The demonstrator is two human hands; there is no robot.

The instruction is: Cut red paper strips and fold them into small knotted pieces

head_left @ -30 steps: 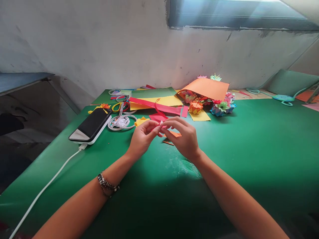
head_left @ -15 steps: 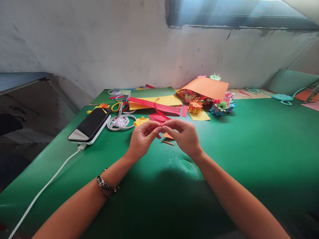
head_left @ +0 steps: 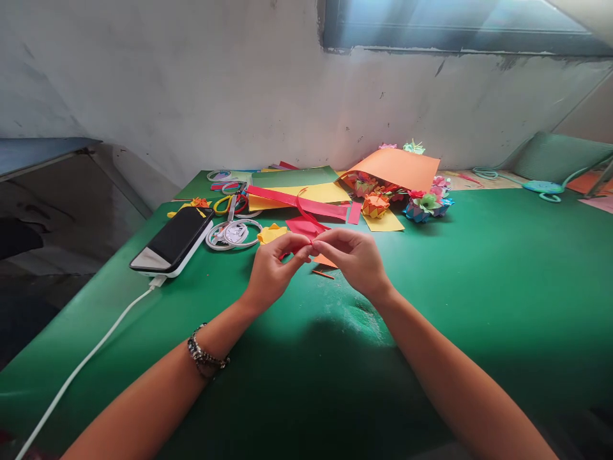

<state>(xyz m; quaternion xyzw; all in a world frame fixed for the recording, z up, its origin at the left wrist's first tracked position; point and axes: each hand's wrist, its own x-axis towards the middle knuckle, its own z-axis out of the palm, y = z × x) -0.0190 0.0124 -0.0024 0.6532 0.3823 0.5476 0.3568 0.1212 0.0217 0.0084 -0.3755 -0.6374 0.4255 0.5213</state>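
Observation:
Both hands meet fingertip to fingertip above the green table (head_left: 460,287). My left hand (head_left: 275,265) is closed in a pinch on a small piece of red paper, mostly hidden by the fingers. Pressed against the same piece are the thumb and forefinger of my right hand (head_left: 353,259). Just behind the fingers lie a red paper sheet (head_left: 302,225) and a curled red strip (head_left: 306,214). A yellow paper flower (head_left: 271,234) is beside my left hand. Below the fingertips lies a thin orange stick (head_left: 323,275).
At the left is a phone (head_left: 179,236) on a white block with a cable (head_left: 90,354). Scissors (head_left: 232,207) and white rolls (head_left: 234,234) stand near it. Paper flowers (head_left: 426,206) and an orange sheet (head_left: 395,168) lie toward the back right.
My right hand and the pinched fingertips have shifted very slightly to the right. The grip on the red paper stays the same.

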